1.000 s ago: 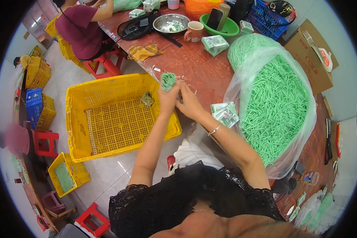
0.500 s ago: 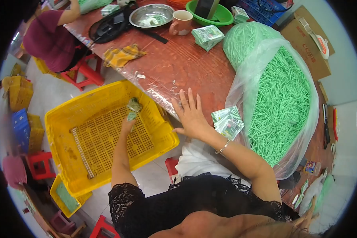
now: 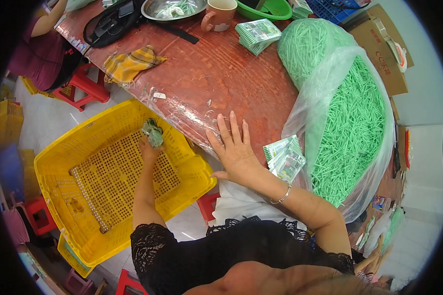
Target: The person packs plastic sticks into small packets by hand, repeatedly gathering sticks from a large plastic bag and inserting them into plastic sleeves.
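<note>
My left hand [image 3: 148,149] reaches down into a large yellow plastic crate [image 3: 103,147]. Its fingers close around a crumpled green-and-white packet [image 3: 155,137]. Just beyond, against the crate's inner corner, lies a darker greenish bundle [image 3: 149,124], whose kind I cannot make out. My right hand [image 3: 238,155], with a bracelet at the wrist, rests palm down on the red tabletop [image 3: 197,83] with its fingers spread. Close to that wrist lies a small fan of green-and-white printed packets [image 3: 285,157].
A big clear bag of short green sticks [image 3: 352,132] stands at the right. A yellow checked cloth [image 3: 133,64], a mug [image 3: 218,14], a metal bowl [image 3: 174,10] and stacked packets [image 3: 258,35] lie farther back. Another person [image 3: 42,54] sits at the far left by a red stool [image 3: 86,86].
The whole view has shifted, so the table things sit farther left and higher. My left hand has turned slightly around the packet inside the crate. My right hand stays flat on the table.
</note>
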`<state>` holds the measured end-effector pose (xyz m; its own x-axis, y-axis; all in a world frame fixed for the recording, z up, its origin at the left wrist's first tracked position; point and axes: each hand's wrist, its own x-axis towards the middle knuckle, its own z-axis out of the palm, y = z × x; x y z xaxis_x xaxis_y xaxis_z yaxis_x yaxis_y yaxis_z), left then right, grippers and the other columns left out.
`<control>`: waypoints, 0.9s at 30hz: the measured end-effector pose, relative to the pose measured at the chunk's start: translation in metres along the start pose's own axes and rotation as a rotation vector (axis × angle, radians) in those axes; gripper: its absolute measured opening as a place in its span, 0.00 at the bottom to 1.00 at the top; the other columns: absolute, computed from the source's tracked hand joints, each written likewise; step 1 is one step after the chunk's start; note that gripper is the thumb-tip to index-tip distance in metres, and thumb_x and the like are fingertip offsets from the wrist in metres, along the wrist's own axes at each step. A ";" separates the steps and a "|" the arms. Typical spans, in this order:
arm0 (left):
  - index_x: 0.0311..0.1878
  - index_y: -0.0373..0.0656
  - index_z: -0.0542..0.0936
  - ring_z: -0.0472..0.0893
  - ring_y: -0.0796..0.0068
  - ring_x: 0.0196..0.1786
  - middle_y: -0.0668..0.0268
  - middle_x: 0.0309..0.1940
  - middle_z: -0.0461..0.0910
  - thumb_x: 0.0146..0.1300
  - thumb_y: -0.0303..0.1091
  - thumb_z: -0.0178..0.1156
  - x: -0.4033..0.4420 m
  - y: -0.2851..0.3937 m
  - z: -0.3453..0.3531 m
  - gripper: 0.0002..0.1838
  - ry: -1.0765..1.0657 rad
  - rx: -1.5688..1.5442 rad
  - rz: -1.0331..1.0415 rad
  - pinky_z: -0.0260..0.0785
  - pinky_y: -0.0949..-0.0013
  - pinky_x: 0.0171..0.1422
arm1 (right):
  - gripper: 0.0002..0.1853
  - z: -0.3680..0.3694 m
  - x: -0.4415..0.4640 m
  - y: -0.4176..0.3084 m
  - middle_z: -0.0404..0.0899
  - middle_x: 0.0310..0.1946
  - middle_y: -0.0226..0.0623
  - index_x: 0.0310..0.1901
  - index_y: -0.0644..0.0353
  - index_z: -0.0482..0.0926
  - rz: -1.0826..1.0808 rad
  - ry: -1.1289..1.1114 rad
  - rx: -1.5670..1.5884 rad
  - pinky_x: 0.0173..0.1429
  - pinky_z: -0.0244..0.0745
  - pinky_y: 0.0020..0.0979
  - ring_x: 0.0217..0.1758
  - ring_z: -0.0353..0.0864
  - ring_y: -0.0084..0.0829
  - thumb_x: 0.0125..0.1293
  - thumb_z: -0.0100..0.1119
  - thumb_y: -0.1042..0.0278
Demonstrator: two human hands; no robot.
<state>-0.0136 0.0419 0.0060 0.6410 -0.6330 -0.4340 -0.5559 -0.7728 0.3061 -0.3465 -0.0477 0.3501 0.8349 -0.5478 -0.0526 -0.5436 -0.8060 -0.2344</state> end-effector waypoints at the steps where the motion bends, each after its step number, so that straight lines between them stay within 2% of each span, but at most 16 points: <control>1: 0.81 0.48 0.42 0.54 0.49 0.78 0.49 0.79 0.41 0.55 0.45 0.76 -0.002 0.001 -0.002 0.60 -0.054 0.043 -0.078 0.71 0.51 0.70 | 0.66 0.000 0.000 0.000 0.38 0.77 0.64 0.78 0.58 0.48 0.002 0.000 0.000 0.75 0.36 0.71 0.79 0.34 0.71 0.42 0.78 0.39; 3: 0.81 0.46 0.41 0.57 0.48 0.76 0.49 0.79 0.40 0.57 0.43 0.75 -0.003 0.005 -0.005 0.59 -0.163 0.127 -0.233 0.75 0.53 0.66 | 0.66 -0.002 0.000 -0.001 0.38 0.77 0.64 0.78 0.58 0.48 0.006 -0.002 -0.002 0.75 0.36 0.71 0.79 0.33 0.71 0.41 0.78 0.40; 6: 0.80 0.43 0.44 0.66 0.48 0.70 0.52 0.79 0.43 0.60 0.37 0.72 0.006 0.015 0.001 0.54 -0.178 -0.004 -0.287 0.80 0.57 0.58 | 0.66 0.000 -0.001 -0.001 0.38 0.77 0.64 0.78 0.58 0.48 0.000 0.014 0.010 0.75 0.36 0.71 0.80 0.33 0.71 0.41 0.79 0.41; 9: 0.80 0.43 0.48 0.74 0.50 0.63 0.55 0.79 0.44 0.63 0.30 0.67 0.020 0.012 0.012 0.48 -0.108 0.118 -0.020 0.81 0.58 0.51 | 0.66 -0.001 0.000 -0.001 0.38 0.77 0.64 0.78 0.58 0.48 0.004 -0.004 0.006 0.75 0.36 0.72 0.79 0.34 0.71 0.41 0.79 0.41; 12: 0.79 0.43 0.52 0.76 0.50 0.59 0.57 0.79 0.47 0.64 0.26 0.64 0.014 0.042 -0.007 0.43 -0.202 0.075 -0.040 0.79 0.56 0.51 | 0.66 -0.002 0.000 -0.001 0.39 0.77 0.64 0.77 0.58 0.50 0.008 -0.001 0.006 0.75 0.37 0.72 0.79 0.35 0.71 0.40 0.79 0.42; 15: 0.79 0.43 0.54 0.74 0.50 0.61 0.55 0.77 0.49 0.64 0.22 0.62 0.050 0.007 0.019 0.42 -0.166 0.138 0.133 0.77 0.53 0.52 | 0.65 -0.001 -0.001 -0.001 0.40 0.77 0.64 0.77 0.58 0.51 0.011 0.010 0.011 0.75 0.37 0.71 0.79 0.36 0.71 0.40 0.79 0.41; 21: 0.80 0.43 0.49 0.69 0.49 0.67 0.52 0.79 0.41 0.64 0.21 0.61 0.036 0.016 0.023 0.44 -0.228 0.092 0.013 0.77 0.52 0.54 | 0.65 0.000 0.000 -0.001 0.40 0.77 0.63 0.77 0.56 0.52 0.028 -0.007 -0.015 0.76 0.38 0.70 0.80 0.38 0.69 0.40 0.79 0.41; 22: 0.80 0.42 0.47 0.68 0.46 0.68 0.51 0.79 0.40 0.64 0.21 0.61 0.025 0.014 0.022 0.45 -0.161 0.002 0.071 0.77 0.54 0.58 | 0.64 -0.001 0.000 -0.001 0.40 0.78 0.62 0.77 0.56 0.51 0.032 -0.019 -0.024 0.76 0.38 0.70 0.80 0.38 0.68 0.41 0.78 0.41; 25: 0.79 0.40 0.48 0.65 0.44 0.70 0.50 0.78 0.44 0.64 0.20 0.61 0.000 0.006 0.021 0.45 -0.041 -0.068 -0.060 0.76 0.54 0.62 | 0.64 -0.001 -0.001 -0.001 0.40 0.78 0.62 0.77 0.56 0.52 0.026 0.004 -0.015 0.76 0.38 0.69 0.80 0.37 0.68 0.42 0.78 0.41; 27: 0.79 0.38 0.48 0.62 0.45 0.73 0.51 0.79 0.43 0.64 0.20 0.61 -0.011 -0.003 0.021 0.44 -0.070 -0.109 -0.101 0.75 0.54 0.64 | 0.64 0.000 -0.001 -0.001 0.40 0.78 0.62 0.77 0.56 0.52 0.027 0.012 -0.009 0.76 0.38 0.69 0.80 0.37 0.68 0.42 0.78 0.41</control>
<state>-0.0297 0.0520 -0.0077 0.6498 -0.5503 -0.5243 -0.4276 -0.8350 0.3463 -0.3468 -0.0466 0.3505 0.8188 -0.5721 -0.0473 -0.5668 -0.7927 -0.2244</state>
